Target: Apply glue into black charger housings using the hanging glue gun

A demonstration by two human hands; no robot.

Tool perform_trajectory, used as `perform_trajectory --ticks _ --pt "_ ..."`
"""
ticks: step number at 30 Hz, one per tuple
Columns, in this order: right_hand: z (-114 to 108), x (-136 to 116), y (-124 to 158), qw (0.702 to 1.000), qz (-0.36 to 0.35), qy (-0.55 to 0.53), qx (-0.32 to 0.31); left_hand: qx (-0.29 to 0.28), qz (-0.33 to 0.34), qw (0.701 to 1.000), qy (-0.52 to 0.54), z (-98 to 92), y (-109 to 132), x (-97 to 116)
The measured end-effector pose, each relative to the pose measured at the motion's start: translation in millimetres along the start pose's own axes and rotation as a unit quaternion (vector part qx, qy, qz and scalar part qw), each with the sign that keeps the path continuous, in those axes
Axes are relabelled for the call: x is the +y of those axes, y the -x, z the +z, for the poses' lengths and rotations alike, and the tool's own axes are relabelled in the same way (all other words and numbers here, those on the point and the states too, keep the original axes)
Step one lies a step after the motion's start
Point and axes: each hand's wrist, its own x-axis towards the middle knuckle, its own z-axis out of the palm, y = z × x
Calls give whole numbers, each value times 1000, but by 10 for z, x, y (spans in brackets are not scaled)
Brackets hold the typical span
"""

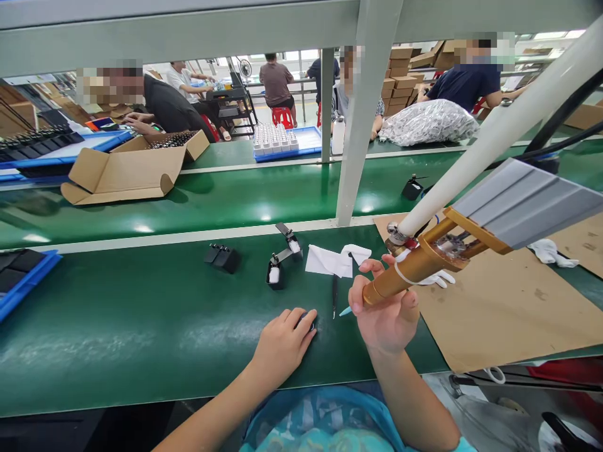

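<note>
My left hand [285, 345] rests on the green bench [141, 339], its fingers closed over a small dark object [307, 321] that is mostly covered. My right hand [387, 317] is raised, palm up, with thumb and fingers around the lower end of a gold cylindrical tool [400, 276] fixed to a white pole [490, 144]. Beyond my left hand lie two opened black boxes with white inserts [275, 274] and a closed black box [221, 258]. Between my hands are black tweezers [335, 295], white cloths [328, 260] and a light-blue pointed tip [346, 311].
A cardboard sheet [509, 307] covers the bench at right, with a white glove [440, 278] on it. A blue tray [28, 285] stands at far left. Past a metal post [358, 125] are an open carton [132, 172], a bag of parts [431, 122] and several seated people.
</note>
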Motion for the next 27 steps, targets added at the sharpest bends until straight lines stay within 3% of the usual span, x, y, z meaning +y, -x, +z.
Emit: perform_trajectory --ticks 4,6,7,8,10,12,13,15,17,19,23,27 --pt "0 -6 0 1000 -3 12 5 -13 -54 991 122 -11 -13 -44" --pt "-7 -4 -3 1000 -10 17 13 14 -145 948 282 -31 -36 -31" --pt "-15 -1 -6 999 -15 22 19 33 -203 899 385 -48 -53 -9" --pt "-27 3 -10 999 -23 29 26 49 -258 828 495 -70 -73 23" --pt "-65 12 -24 997 -48 50 44 64 -327 640 692 -130 -120 109" --pt "-117 23 -44 992 -78 78 59 56 -331 461 822 -203 -164 198" --pt "-145 28 -57 989 -90 93 65 50 -320 396 859 -239 -181 236" --pt "-201 31 -89 984 -104 122 75 42 -294 323 898 -301 -202 291" --pt "-248 25 -127 979 -110 148 84 40 -272 308 911 -345 -207 322" --pt "-282 8 -166 974 -112 173 95 42 -260 325 908 -369 -206 336" --pt "-314 -40 -230 967 -93 213 101 47 -266 382 884 -381 -201 340" --pt "-355 -60 -279 956 -76 265 105 59 -275 462 841 -375 -184 336"
